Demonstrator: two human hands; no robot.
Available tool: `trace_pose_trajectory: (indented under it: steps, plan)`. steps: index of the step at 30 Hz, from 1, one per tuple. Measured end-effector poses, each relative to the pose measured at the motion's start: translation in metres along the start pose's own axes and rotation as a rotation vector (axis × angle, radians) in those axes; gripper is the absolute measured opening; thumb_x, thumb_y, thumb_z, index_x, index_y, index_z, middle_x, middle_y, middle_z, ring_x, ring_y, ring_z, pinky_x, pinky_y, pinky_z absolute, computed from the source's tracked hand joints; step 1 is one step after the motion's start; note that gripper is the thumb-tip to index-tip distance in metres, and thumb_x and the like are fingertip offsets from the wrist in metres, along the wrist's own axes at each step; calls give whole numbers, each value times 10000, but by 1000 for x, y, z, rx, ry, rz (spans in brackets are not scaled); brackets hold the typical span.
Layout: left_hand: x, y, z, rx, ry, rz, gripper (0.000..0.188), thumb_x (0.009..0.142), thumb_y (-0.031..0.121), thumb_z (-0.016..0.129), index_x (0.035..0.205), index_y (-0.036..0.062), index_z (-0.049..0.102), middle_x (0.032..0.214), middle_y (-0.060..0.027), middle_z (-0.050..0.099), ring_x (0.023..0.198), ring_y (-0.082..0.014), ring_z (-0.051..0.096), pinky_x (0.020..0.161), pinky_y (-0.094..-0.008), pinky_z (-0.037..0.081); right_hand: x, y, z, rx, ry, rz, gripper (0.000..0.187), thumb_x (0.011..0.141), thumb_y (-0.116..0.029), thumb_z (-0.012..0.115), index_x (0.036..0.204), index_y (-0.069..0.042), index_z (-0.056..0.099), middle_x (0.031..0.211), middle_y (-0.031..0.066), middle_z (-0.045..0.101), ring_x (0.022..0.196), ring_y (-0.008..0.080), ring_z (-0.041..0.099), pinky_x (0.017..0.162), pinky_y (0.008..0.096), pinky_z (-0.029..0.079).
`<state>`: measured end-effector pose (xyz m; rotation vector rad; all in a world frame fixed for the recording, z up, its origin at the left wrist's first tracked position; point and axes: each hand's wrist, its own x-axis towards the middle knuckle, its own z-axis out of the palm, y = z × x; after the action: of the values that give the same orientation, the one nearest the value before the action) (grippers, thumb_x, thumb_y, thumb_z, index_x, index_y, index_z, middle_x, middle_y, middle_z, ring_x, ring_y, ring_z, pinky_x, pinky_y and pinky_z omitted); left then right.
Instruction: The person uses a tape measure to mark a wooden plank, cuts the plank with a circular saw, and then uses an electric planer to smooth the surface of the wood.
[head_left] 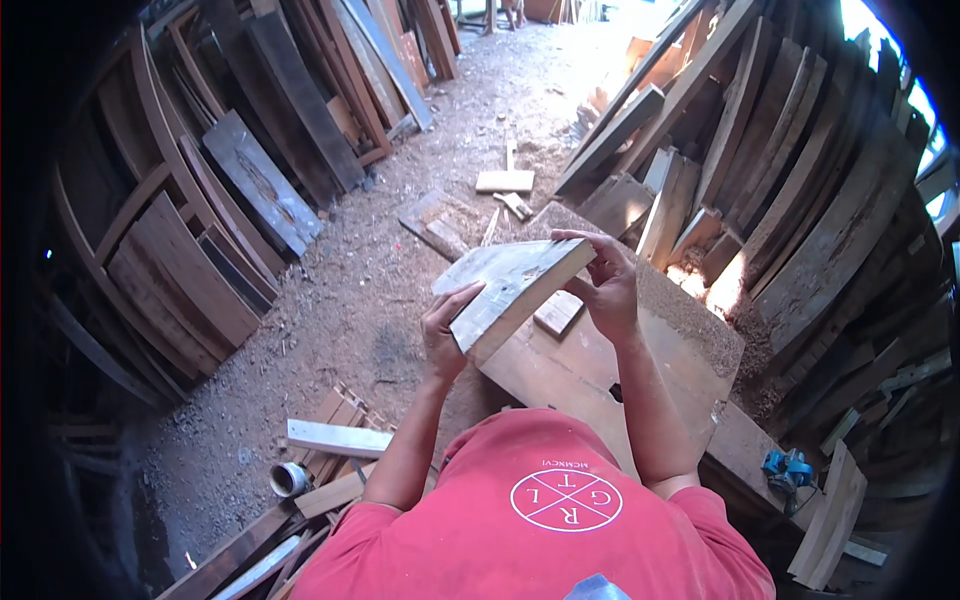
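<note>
Between both hands I hold a thick wooden board (pixel 520 283), pale and weathered on its upper face, with a yellowish cut edge toward me. My left hand (pixel 448 325) grips its near left corner, fingers closed over the side. My right hand (pixel 606 285) is closed round the far right end, thumb underneath and fingers at the top corner. The board is tilted and held above a wooden workbench (pixel 650 360). A small wood block (pixel 558 312) lies on the bench just under it. Part of the bench is hidden behind the board and my arms.
Planks (pixel 290 110) lean along the left wall, and more boards (pixel 790 150) lean on the right. A blue power tool (pixel 787 468) sits at the lower right. Offcuts (pixel 340 438) and a can (pixel 290 480) lie at my left. Sawdust and wood scraps (pixel 505 181) litter the ground ahead.
</note>
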<state>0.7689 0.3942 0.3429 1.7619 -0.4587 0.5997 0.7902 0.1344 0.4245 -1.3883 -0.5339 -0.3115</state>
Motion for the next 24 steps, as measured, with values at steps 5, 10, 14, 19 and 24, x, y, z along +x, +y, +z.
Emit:
trace_pose_trajectory:
  steps: [5,10,14,19,24]
  plan:
    - [-7,9,2,76,1,5,463,818,108,800,1279,73,768,1271,-140,760,1199,-282,705,1049,-393,527,-12,0,2,-31,13,0,644,792,-78,916,1362,-22,622,1384,128,682,1303,224,638,1145,387,502]
    - [-7,7,-1,94,15,10,465,828,149,791,1287,85,768,1274,-139,761,1193,-287,710,1052,-397,526,-13,-4,10,-56,64,28,625,791,-94,924,1336,-18,628,1368,129,693,1257,217,666,1107,376,531]
    - [9,-4,-19,-26,-81,-3,411,851,163,771,1246,51,780,1274,-163,761,1187,-276,720,1070,-395,521,-18,-7,15,-167,121,33,582,781,-128,940,1273,-30,645,1315,123,716,1183,206,703,1045,369,565]
    - [40,-8,-45,-268,-278,-85,370,860,94,801,1227,44,784,1233,-121,770,1179,-218,703,1069,-366,520,-26,-8,12,-347,96,-23,538,728,-188,986,1145,-51,677,1157,103,751,1085,187,723,975,350,577]
    - [57,-18,-56,-220,-342,-153,378,853,123,833,1223,63,786,1247,-88,765,1177,-181,695,1054,-350,526,-21,-8,16,-377,104,-41,492,731,-199,990,1086,-48,684,1101,95,762,1034,174,724,948,343,576]
